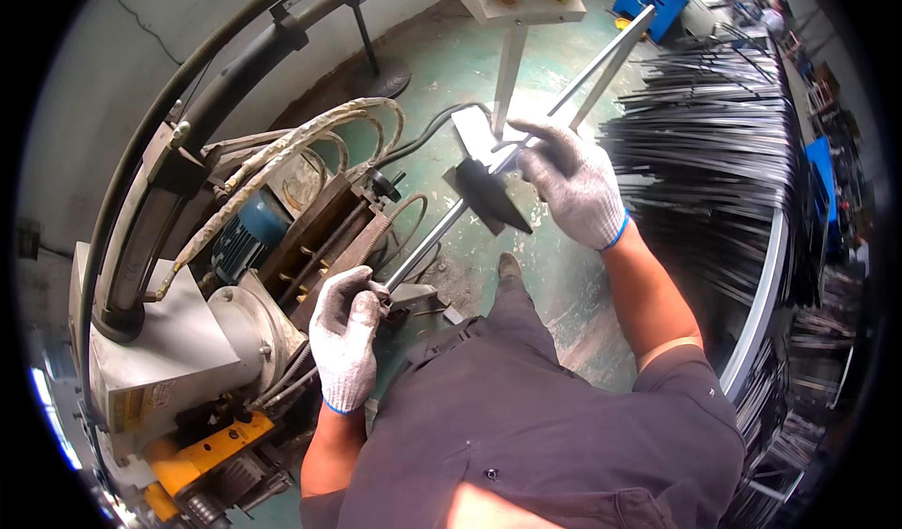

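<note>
A long, thin metal rod (427, 247) slants from my left hand away to the upper right. My left hand (346, 346), in a white knit glove with a blue cuff, is closed around its near end beside the machine. Dark angled metal plates (489, 195) sit around the rod midway between my hands. My right hand (575, 186), gloved the same way, hovers by the rod just beyond these plates. Its thumb and forefinger are apart; whether the fingertips touch the rod is hard to see.
On the left stands a machine with hoses, a blue motor (254, 235) and a yellow part (209, 454). A rack on the right carries a big stack of dark metal rods (705, 144). Ahead is a control box (521, 3) on a post.
</note>
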The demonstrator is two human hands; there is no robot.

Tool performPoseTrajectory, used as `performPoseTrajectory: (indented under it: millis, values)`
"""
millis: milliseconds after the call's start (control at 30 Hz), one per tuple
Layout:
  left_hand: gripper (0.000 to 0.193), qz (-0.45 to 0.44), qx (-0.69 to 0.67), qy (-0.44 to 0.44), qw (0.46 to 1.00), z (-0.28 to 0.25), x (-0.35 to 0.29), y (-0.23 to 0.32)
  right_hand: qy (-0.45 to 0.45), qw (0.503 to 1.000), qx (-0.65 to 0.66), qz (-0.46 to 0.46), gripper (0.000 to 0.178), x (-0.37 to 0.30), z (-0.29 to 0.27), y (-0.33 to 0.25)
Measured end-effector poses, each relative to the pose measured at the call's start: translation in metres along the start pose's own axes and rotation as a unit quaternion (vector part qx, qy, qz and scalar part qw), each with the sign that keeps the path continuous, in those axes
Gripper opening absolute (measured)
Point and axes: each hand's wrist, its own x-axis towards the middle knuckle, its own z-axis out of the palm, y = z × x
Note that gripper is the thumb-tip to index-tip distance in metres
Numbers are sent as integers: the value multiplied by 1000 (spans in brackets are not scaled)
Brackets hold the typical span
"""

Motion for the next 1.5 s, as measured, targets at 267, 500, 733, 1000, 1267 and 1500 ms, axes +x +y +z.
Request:
performPoseTrajectory:
  millis: [267,500,733,1000,1267,1500]
  values:
    - [85,-8,249,34,968,146,52,-20,-278,952,-128,-8,32,128,-21,105]
    - [76,-17,209,121,970,197,68,-30,-476,853,-200,-75,39,175,34,119]
    - [78,-48,89,168,981,215,72,-37,-571,778,-236,-115,37,187,54,118]
    - [67,-48,165,117,978,196,75,-31,-599,747,-264,-116,34,191,60,107]
    - [71,-16,220,108,969,199,81,-31,-608,726,-262,-183,29,187,60,115]
    - [76,-3,157,204,966,220,87,-44,-631,714,-155,-262,23,198,67,135]
